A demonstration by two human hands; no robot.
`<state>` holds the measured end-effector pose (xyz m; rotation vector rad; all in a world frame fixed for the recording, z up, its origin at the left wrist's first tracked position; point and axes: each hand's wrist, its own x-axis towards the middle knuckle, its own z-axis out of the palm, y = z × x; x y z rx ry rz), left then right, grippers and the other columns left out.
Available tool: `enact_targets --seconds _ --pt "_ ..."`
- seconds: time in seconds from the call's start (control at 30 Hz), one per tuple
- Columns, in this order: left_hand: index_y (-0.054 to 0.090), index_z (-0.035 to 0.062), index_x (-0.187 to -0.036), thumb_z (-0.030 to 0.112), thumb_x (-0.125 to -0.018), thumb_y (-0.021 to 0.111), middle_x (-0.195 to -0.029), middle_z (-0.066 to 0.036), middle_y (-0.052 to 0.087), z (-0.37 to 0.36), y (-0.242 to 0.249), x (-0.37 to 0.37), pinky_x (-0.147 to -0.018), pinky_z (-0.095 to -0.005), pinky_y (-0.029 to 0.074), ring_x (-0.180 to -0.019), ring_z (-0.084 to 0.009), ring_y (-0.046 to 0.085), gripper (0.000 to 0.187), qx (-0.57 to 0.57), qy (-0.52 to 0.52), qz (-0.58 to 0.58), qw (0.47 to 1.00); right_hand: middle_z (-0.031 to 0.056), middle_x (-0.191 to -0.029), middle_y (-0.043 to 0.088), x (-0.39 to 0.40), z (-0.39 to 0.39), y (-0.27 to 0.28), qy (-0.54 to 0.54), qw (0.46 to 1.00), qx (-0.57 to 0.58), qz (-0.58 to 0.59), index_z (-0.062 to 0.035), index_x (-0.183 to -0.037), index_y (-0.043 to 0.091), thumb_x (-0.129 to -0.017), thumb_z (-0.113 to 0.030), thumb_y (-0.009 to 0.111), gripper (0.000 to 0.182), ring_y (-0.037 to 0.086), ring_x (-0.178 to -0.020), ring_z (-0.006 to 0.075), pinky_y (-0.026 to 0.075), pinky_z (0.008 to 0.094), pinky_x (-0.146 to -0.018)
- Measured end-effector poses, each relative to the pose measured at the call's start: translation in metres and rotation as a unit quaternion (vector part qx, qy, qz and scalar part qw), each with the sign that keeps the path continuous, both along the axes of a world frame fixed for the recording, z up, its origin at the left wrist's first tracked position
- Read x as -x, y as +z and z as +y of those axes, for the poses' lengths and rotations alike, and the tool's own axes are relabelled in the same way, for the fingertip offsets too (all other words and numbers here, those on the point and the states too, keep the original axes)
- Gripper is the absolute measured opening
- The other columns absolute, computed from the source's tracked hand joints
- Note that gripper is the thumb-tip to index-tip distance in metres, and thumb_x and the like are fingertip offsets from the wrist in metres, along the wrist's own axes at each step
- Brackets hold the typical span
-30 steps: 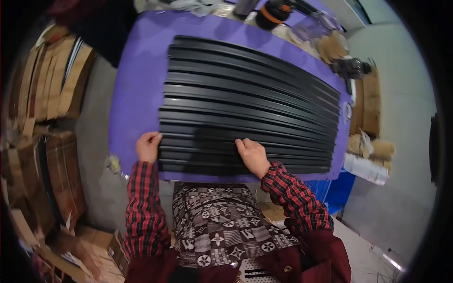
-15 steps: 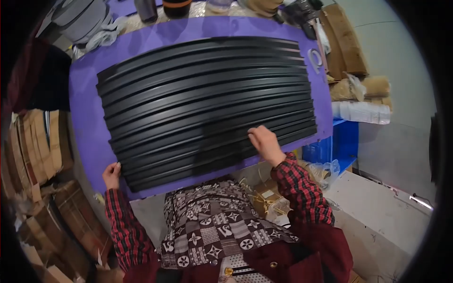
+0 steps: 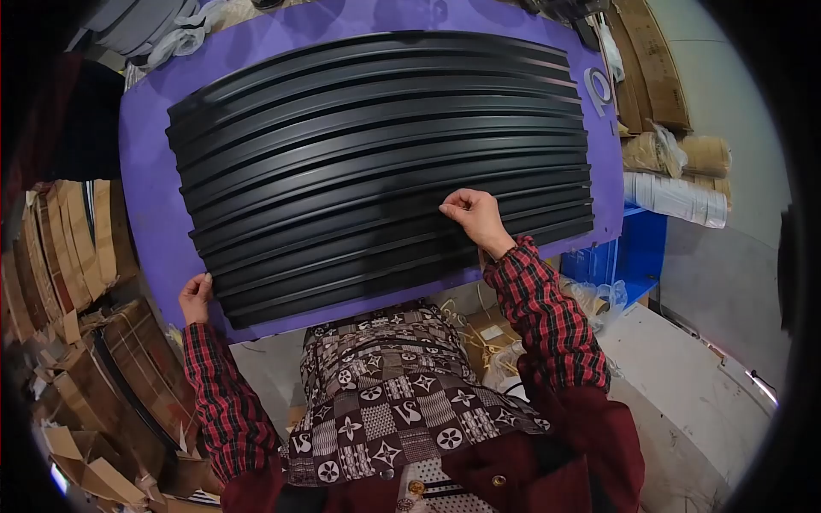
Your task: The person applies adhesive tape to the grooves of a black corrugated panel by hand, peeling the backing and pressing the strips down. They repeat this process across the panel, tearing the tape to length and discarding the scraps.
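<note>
While the right hand [image 3: 475, 218] is pinching one black strip [image 3: 513, 203] among the rows lying on the purple table [image 3: 150, 171], the left hand [image 3: 196, 297] is curling onto the near-left edge, risking neighbouring strips sliding out of line.

One purple table [image 3: 154, 171] holds about twelve long black strips [image 3: 376, 145], side by side (the ridges blur, so the count is rough). Two hands show: the left hand [image 3: 196, 297] at 8 o'clock, the right hand [image 3: 473, 216] near the middle. One white roll [image 3: 676, 198] lies at 3 o'clock.
</note>
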<state>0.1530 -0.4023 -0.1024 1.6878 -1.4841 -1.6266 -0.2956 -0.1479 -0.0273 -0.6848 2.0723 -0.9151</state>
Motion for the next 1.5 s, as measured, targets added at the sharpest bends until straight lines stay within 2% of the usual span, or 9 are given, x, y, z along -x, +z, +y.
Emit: enact_targets --seconds 0.57,0.63,0.73,0.87,0.97,1.2,1.3,1.43,1.5 --pt "0.061 0.0041 -0.080 0.015 -0.074 0.063 -0.061 0.005 0.050 -0.005 -0.002 -0.005 -0.047 -0.0186 0.030 -0.051 -0.0038 0.038 0.013 -0.006 -0.023 -0.009 1.000 0.0008 -0.052 0.048 0.002 0.010 -0.020 0.028 0.993 -0.040 0.109 0.0004 -0.071 0.057 -0.070 -0.009 0.064 0.012 0.042 -0.049 0.0062 0.036 0.0214 -0.046" --pt "0.061 0.0040 -0.080 0.016 -0.074 0.063 -0.061 0.005 0.050 -0.003 0.000 -0.002 -0.047 -0.0187 0.030 -0.051 -0.0037 0.038 0.013 -0.006 -0.020 -0.008 1.000 0.0073 -0.057 0.055 0.003 0.009 -0.019 0.038 0.991 -0.063 0.114 -0.0012 -0.072 0.058 -0.069 -0.015 0.063 0.015 0.054 -0.052 0.0179 0.042 0.0273 -0.051" --pt "0.061 0.0037 -0.079 0.016 -0.074 0.064 -0.061 0.005 0.050 -0.004 0.002 -0.002 -0.047 -0.0188 0.030 -0.051 -0.0037 0.038 0.014 -0.010 -0.016 -0.005 1.000 0.0085 -0.058 0.056 0.002 0.007 -0.017 0.035 0.990 -0.068 0.116 -0.0016 -0.072 0.058 -0.069 -0.015 0.063 0.014 0.055 -0.054 0.0194 0.043 0.0280 -0.052" --pt "0.060 0.0030 -0.078 0.017 -0.074 0.064 -0.060 0.005 0.049 -0.003 0.001 -0.002 -0.046 -0.0187 0.030 -0.050 -0.0038 0.038 0.015 -0.010 -0.018 0.003 1.000 0.0059 -0.054 0.052 0.001 0.007 -0.018 0.037 0.988 -0.050 0.144 0.0002 -0.071 0.057 -0.069 -0.012 0.064 0.014 0.050 -0.049 0.0128 0.039 0.0245 -0.048" --pt "0.060 0.0031 -0.078 0.016 -0.074 0.063 -0.060 0.005 0.049 -0.005 -0.006 -0.007 -0.045 -0.0184 0.029 -0.049 -0.0038 0.038 0.014 -0.016 -0.018 0.005 1.000 0.0122 -0.066 0.058 0.003 0.004 -0.006 0.086 0.974 -0.132 0.161 -0.0031 -0.084 0.053 -0.070 -0.019 0.062 0.023 0.057 -0.067 0.0296 0.044 0.0364 -0.058" --pt "0.059 0.0038 -0.077 0.016 -0.075 0.063 -0.059 0.004 0.049 -0.004 -0.006 -0.007 -0.044 -0.0184 0.030 -0.048 -0.0042 0.038 0.013 -0.001 -0.009 0.003 1.000 0.0092 -0.066 0.056 0.044 0.030 0.021 0.186 0.970 -0.153 0.021 -0.0036 -0.106 0.046 -0.068 -0.018 0.063 0.044 0.056 -0.065 0.0234 0.042 0.0317 -0.060" --pt "0.059 0.0042 -0.077 0.016 -0.075 0.063 -0.059 0.004 0.049 -0.007 -0.008 -0.010 -0.044 -0.0178 0.029 -0.048 -0.0041 0.038 0.013 -0.002 -0.020 -0.007 1.000 0.0099 -0.068 0.057 0.068 0.045 0.027 0.222 0.959 -0.176 0.003 -0.0030 -0.105 0.047 -0.067 -0.015 0.062 0.042 0.056 -0.066 0.0234 0.043 0.0315 -0.061" --pt "0.058 0.0031 -0.077 0.016 -0.075 0.062 -0.060 0.002 0.050 -0.005 0.003 -0.003 -0.046 -0.0207 0.033 -0.050 -0.0065 0.041 0.013 -0.001 -0.002 -0.031 1.000 0.0084 -0.061 0.056 0.094 0.063 0.029 0.177 0.976 -0.107 0.063 0.0007 -0.075 0.058 -0.071 -0.012 0.057 0.013 0.055 -0.057 0.0190 0.042 0.0280 -0.054" --pt "0.057 0.0016 -0.077 0.016 -0.077 0.059 -0.062 0.000 0.051 0.006 0.022 0.025 -0.050 -0.0244 0.037 -0.052 -0.0091 0.042 0.015 0.320 -0.116 -0.384 0.858 0.0057 -0.059 0.054 0.101 0.064 0.042 0.134 0.988 -0.078 -0.003 0.0010 -0.076 0.058 -0.072 -0.011 0.055 0.013 0.051 -0.055 0.0140 0.041 0.0251 -0.053"
